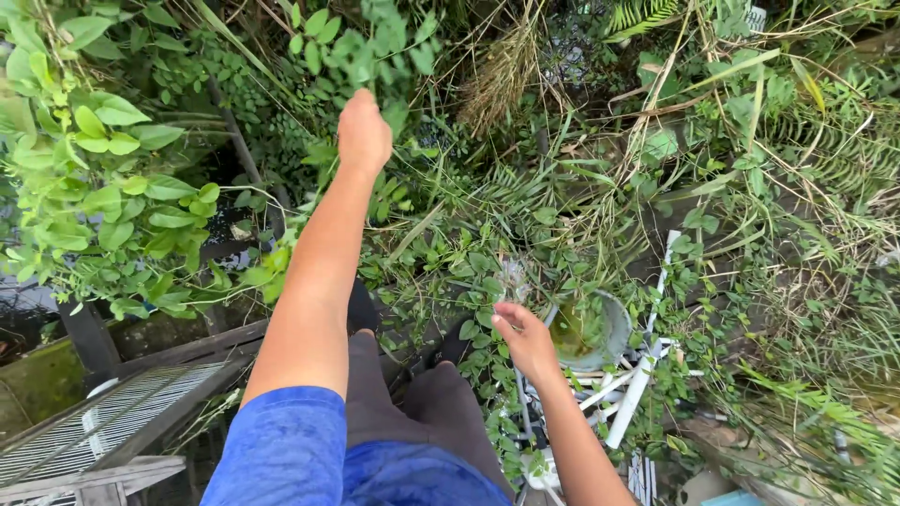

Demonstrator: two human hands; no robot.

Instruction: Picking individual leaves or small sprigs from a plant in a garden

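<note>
Dense green overgrowth of leafy vines, ferns and dry straw-coloured stems [600,169] fills nearly the whole view ahead of and below you. At lower left sits a weathered grey slatted wooden panel [103,426], lying at an angle beside dark timber framing. At lower right, a broken white plastic frame of thin bars [637,384] lies tangled in the vines, and resting against it is a round pale grey bowl holding murky greenish water [591,330]. Your left arm, in a blue short sleeve, is stretched well forward and up; your left hand [363,133] is closed into a fist in the leafy green vine sprays [366,42] at the top of the view. Whether a stem is actually clamped inside that fist cannot be told from this angle. Your right hand [525,339] is held low, fingers loosely curled and partly apart, holding nothing, just beside the bowl's left rim and among the small-leaved creepers.
</note>
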